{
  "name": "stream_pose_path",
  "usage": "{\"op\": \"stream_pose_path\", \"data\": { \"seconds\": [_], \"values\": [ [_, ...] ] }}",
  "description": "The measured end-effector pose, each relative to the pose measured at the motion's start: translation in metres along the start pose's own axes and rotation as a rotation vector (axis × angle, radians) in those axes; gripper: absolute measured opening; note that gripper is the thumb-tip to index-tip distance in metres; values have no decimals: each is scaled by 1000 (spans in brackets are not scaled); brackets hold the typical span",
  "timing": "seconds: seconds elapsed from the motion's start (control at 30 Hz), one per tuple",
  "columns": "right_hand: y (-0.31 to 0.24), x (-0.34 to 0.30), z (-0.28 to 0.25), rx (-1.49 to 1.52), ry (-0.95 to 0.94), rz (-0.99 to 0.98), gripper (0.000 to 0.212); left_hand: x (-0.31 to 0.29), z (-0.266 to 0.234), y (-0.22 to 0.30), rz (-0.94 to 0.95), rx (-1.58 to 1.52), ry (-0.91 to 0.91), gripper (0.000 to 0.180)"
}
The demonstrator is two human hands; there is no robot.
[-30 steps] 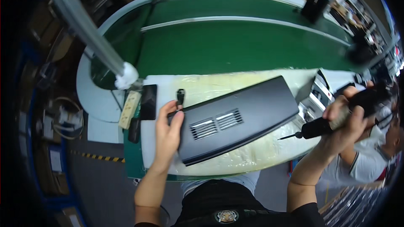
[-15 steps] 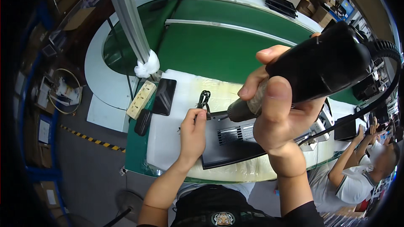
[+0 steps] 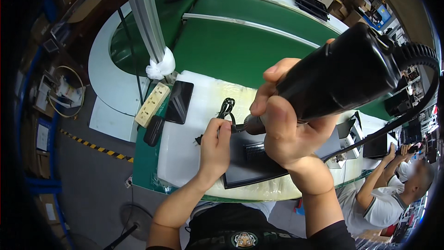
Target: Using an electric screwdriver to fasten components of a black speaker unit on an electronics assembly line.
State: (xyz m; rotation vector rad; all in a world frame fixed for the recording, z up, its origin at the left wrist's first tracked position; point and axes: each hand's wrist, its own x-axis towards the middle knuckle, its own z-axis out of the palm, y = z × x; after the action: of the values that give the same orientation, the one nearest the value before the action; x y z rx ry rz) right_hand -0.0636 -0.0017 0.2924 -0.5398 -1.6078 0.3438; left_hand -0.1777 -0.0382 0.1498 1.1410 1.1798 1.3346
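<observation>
My right hand (image 3: pixel 296 134) is wrapped around a black electric screwdriver (image 3: pixel 340 76) with a thick cable at its rear end. The driver slants down to the left, its nose at the upper left corner of a dark flat panel (image 3: pixel 245 173) with vent slots. Whether its bit touches the panel is hidden. My left hand (image 3: pixel 215 148) is at that same corner, thumb and fingers closed; what they pinch I cannot make out. A bundled black power cord (image 3: pixel 226 107) lies just beyond these fingers, with its plug (image 3: pixel 199 140) beside them.
A cream power strip (image 3: pixel 152 105), a black phone (image 3: pixel 179 103) and a small black case (image 3: pixel 154 131) lie left of the panel on the foam-covered bench. A metal post (image 3: pixel 147 18) rises behind them. Beyond is a green conveyor (image 3: pixel 240 48). A co-worker (image 3: pixel 384 203) sits at the right.
My right hand has brought the screwdriver down and left, so its nose now meets the panel's corner beside my left fingers. The left hand stays at the corner. The view has shifted slightly.
</observation>
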Motion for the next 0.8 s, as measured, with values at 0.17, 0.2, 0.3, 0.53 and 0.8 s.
{"op": "stream_pose_path", "data": {
  "seconds": [0.17, 0.2, 0.3, 0.53, 0.8],
  "values": [
    [3, -4, 1, -2, -41, -12, 80, -1, 0, 4, -9, 13, -1, 19],
    [3, -4, 1, 2, -43, -5, 77, -2, 0, 4, -9, 11, -6, 19],
    [5, -8, 4, 14, -38, 17, 67, -2, -1, 2, -2, -5, -17, 19],
    [8, 2, 12, 72, 82, 31, 50, -1, 3, 5, 23, 32, -4, 19],
    [-55, 12, -94, -112, 389, -70, 39, -2, -11, 1, -27, -71, -33, 30]
  ]
}}
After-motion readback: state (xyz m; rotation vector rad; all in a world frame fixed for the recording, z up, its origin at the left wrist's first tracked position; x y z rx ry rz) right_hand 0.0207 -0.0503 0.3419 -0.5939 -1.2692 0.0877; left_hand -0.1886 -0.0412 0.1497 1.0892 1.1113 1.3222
